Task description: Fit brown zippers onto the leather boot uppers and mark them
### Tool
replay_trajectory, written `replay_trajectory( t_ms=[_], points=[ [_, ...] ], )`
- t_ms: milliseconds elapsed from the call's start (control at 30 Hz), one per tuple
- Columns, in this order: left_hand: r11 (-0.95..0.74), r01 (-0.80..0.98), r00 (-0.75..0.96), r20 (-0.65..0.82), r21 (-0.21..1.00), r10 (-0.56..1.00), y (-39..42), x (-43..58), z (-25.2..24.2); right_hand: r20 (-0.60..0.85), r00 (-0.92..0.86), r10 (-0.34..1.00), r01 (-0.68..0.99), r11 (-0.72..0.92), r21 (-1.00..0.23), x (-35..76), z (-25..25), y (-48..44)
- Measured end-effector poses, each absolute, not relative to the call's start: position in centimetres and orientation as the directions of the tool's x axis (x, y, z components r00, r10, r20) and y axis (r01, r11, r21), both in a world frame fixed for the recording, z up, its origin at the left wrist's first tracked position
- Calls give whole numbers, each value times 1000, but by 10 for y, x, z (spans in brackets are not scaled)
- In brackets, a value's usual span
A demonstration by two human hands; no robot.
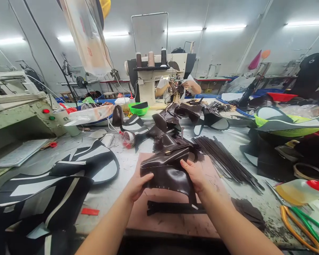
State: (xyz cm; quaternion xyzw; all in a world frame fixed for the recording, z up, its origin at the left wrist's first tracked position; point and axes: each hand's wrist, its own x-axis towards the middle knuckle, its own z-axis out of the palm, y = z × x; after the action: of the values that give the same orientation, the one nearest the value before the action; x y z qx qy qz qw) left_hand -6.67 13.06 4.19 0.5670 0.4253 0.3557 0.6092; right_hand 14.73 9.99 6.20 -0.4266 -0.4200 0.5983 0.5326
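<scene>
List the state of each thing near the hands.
boot upper, held up in both hands
left hand, gripping its left edge
right hand, gripping its right side
zipper, lying flat on the mat
bottle, on its side, red cap on
scissors, lying flat

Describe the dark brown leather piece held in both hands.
The dark brown leather piece looks like a glossy boot upper, folded and creased, with pale marks along its lower edge. It is held over a reddish work mat: the left hand grips its left edge, the right hand its right side. A black zipper lies on the mat below it.
</scene>
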Motion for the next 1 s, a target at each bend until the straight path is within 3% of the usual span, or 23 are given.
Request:
replay_trajectory(
  t_ms=[100, 267, 333, 467, 533, 633, 733, 800, 867, 933, 1000],
  points=[
    [-25, 139, 401, -34, 990, 916, 135, -69, 47, -67, -71, 995, -302, -85, -950, 154, 58, 94],
    [-63, 216, 389, -26, 974, 921, 157, -67, 71, -37, -50, 998, -288, -50, -956, 176, 86, 105],
    [-108, 214, 387, 18, 971, 922, 169, -58, 91, 33, -3, 999, -216, 31, -976, 187, 110, 121],
    [-350, 87, 337, 303, 933, 891, 192, -35, 132, 234, 8, 972, -145, 232, -962, 202, 161, 152],
    [-351, 6, 329, 330, 936, 885, 192, -26, 137, 321, 7, 947, -76, 320, -944, 207, 172, 157],
    [-76, -3, 383, 71, 997, 921, 173, -18, 112, 310, 55, 949, 158, 298, -941, 211, 157, 149],
    [304, -37, 382, -267, 952, 885, 142, -11, 69, 376, 285, 882, 496, 200, -845, 204, 112, 117],
    [430, -100, 376, -366, 897, 851, 124, -6, 48, 536, 349, 769, 639, 223, -736, 189, 80, 86],
    [497, -159, 371, -414, 853, 831, 113, 0, 38, 565, 236, 791, 643, 310, -701, 168, 55, 55],
    [541, -218, 359, -448, 812, 819, 108, 4, 39, 285, 41, 958, 507, 226, -832, 147, 37, 34],
    [556, -257, 364, -454, 790, 813, 105, 6, 45, -14, -27, 1000, 217, -8, -976, 131, 26, 29]
  ],
)
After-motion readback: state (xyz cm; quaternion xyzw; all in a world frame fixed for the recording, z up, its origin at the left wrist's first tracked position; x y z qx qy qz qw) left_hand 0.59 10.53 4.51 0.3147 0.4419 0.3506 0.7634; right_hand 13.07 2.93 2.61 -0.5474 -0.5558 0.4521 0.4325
